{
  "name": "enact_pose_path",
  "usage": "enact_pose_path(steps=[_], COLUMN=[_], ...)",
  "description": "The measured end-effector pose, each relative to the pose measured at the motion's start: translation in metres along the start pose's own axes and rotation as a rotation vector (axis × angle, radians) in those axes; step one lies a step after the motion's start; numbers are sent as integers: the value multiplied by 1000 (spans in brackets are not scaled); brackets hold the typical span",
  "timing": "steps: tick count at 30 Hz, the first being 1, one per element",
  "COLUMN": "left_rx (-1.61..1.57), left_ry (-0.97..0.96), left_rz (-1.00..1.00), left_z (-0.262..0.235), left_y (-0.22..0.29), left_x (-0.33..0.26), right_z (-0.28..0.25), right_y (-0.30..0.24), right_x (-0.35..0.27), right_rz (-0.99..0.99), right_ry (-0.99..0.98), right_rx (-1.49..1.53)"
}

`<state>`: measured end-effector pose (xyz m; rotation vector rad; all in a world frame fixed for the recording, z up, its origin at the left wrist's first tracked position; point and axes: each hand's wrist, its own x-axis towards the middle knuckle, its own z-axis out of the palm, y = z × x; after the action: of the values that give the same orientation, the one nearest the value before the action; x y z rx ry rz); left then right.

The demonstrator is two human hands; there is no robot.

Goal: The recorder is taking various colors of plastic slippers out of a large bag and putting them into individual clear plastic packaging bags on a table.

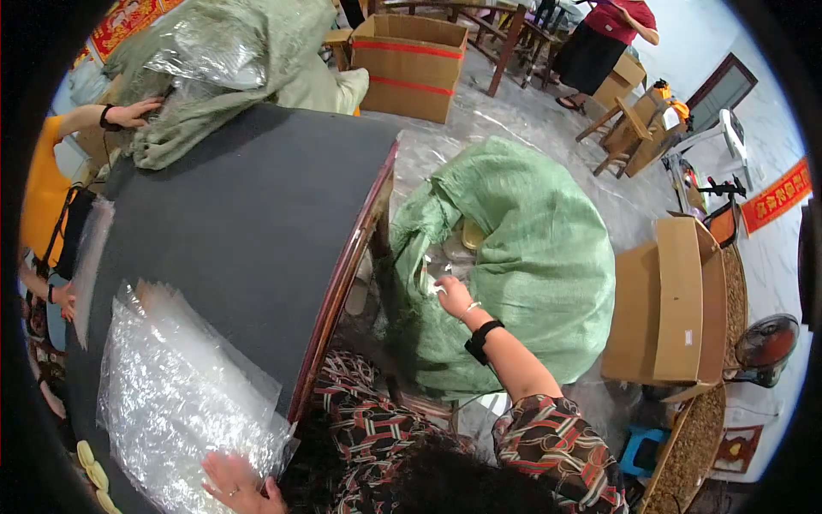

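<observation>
My left hand (233,483) lies with its fingers spread on a fanned pile of clear plastic bags (184,377) at the near left of the dark table. My right hand (454,295) reaches to the mouth of a big green woven sack (548,248) on the floor, right of the table. Its fingers are drawn together at a small whitish bit; what this is I cannot make out. Just beyond that hand, a yellowish round item (472,235) and clear plastic show inside the sack's opening.
The dark table top (248,197) has a reddish edge. A co-worker's hand (133,113) touches another sack (300,60) at its far end. Cardboard boxes (407,73) stand far off and at right, near a fan (766,347). Another person (604,43) stands at the back.
</observation>
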<state>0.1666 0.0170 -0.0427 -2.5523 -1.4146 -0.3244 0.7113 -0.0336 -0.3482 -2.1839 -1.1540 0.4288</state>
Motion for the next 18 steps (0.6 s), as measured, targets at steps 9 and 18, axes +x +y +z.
enact_pose_path(steps=[9,18], left_rx=[75,77], left_ry=[-24,-109], left_rz=[-73,-77], left_z=[-5,-5], left_y=[11,15], left_x=[7,8], right_z=[-66,-236], right_y=[106,67], right_x=[1,-89], right_rz=[591,595], right_ry=[-283,290], right_rx=[-466,-988])
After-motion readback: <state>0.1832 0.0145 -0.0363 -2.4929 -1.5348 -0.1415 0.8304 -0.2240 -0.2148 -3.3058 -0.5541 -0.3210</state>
